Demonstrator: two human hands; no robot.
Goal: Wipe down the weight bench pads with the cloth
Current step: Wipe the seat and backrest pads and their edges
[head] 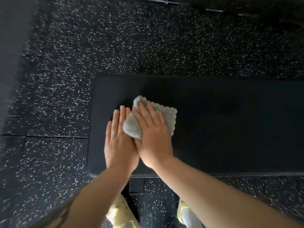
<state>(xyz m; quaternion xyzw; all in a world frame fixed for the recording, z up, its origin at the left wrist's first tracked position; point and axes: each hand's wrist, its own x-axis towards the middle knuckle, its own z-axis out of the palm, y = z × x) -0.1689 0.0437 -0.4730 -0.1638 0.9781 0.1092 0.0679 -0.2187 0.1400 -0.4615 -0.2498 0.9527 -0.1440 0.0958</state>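
The speckled rubber floor [115, 46] filled most of the view, blurred toward its edges. On it stood the black bench pad [213, 125], its right end cut off by the frame edge; no brand or writing could be read on it. The right hand [153, 135] lay flat on the pad near its left end, fingers straight and spread, pressing the grey cloth [167, 116] down against the pad. The left hand [120, 142] lay just beside it, toward the pad's left end, fingers straight and together, its inner edge touching the cloth's bunched side. Part of the cloth was hidden under the right palm. Below the pad's near edge, pale yellow shoes [121, 213] showed between the forearms, partly covered.
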